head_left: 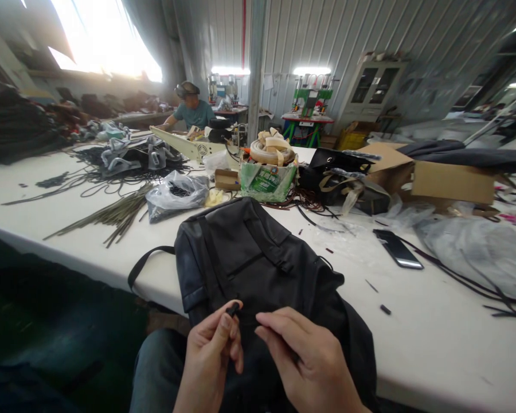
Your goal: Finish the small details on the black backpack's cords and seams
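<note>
A black backpack (249, 258) lies on the white table (434, 332), hanging over its near edge toward me. My left hand (210, 358) is closed, pinching a small black zipper pull (233, 310) between thumb and forefinger at the bag's lower part. My right hand (309, 361) is just to the right of it over the bag, fingers curled together in a pinch; what it holds is hidden.
A black phone (398, 249) and clear plastic bags (468, 252) lie to the right. Behind the bag stand a green carton of tape rolls (269, 172), cardboard boxes (451, 178), black cords (116, 212) and a plastic bag (176, 195). A person (191, 109) sits at the far end.
</note>
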`<action>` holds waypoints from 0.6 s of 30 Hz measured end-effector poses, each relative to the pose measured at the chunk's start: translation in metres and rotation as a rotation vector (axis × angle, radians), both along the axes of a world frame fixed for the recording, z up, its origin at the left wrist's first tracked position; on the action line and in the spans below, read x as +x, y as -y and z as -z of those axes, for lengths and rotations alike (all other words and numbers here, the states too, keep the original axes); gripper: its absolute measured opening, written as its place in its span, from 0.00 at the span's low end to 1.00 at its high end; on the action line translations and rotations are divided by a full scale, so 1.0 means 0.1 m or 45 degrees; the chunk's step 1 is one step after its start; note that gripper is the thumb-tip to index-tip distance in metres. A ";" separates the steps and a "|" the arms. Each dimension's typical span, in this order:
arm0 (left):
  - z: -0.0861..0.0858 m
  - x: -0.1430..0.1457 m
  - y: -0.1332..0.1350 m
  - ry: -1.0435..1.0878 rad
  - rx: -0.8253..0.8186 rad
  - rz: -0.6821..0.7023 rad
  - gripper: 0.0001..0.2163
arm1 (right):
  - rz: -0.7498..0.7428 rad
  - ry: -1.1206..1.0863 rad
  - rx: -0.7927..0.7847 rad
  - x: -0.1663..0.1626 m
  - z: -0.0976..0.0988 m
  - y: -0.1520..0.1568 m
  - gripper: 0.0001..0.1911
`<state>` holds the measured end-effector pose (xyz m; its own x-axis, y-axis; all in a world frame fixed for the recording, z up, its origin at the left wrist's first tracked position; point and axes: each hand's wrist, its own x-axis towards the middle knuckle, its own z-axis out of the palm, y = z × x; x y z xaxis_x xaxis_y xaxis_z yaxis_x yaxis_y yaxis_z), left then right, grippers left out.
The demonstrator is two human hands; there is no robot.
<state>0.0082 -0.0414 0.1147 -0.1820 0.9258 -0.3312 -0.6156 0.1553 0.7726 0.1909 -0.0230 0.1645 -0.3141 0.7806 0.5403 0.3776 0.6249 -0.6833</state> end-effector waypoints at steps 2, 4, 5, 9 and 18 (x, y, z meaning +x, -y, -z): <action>0.03 0.02 0.02 -0.006 -0.017 0.005 0.29 | 0.033 0.075 0.037 -0.06 0.06 0.01 0.11; 0.06 0.04 0.03 -0.015 -0.036 0.002 0.29 | 0.070 0.133 0.070 -0.09 0.09 0.03 0.11; 0.07 0.04 0.04 -0.021 -0.044 -0.001 0.30 | 0.088 0.156 0.082 -0.10 0.10 0.04 0.11; 0.06 0.06 0.06 -0.054 -0.067 -0.003 0.31 | 0.148 0.214 0.094 -0.12 0.13 0.06 0.07; 0.05 0.11 0.08 -0.101 -0.033 0.000 0.29 | 0.137 0.237 0.132 -0.15 0.14 0.02 0.07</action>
